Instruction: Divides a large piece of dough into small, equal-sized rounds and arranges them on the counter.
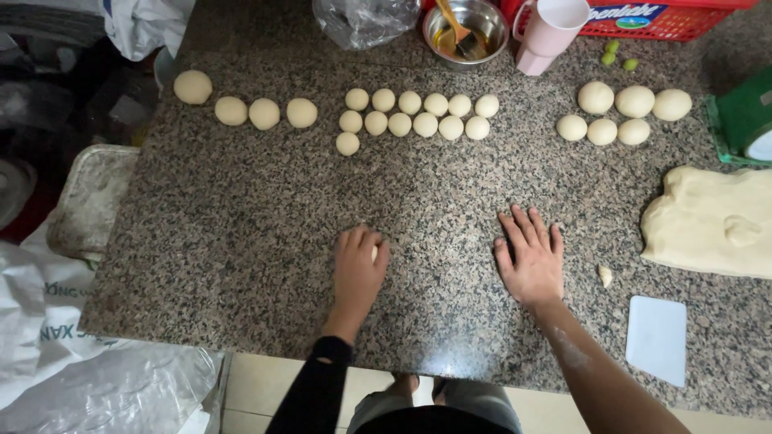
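Left hand [358,269] cupped over a small dough piece [375,252] on the granite tabletop [241,233]; right hand [531,261] flat, empty. Risk: uneven pressure flattens the piece, or it sticks.

left arm: black sleeve, small hole | right arm: bare, flour-dusted | feet: bare

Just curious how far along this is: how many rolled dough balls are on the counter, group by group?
Left row of larger balls: 4
Middle cluster of small balls: 13
Right cluster of balls: 6
Ball under the left hand: 1
Total: 24
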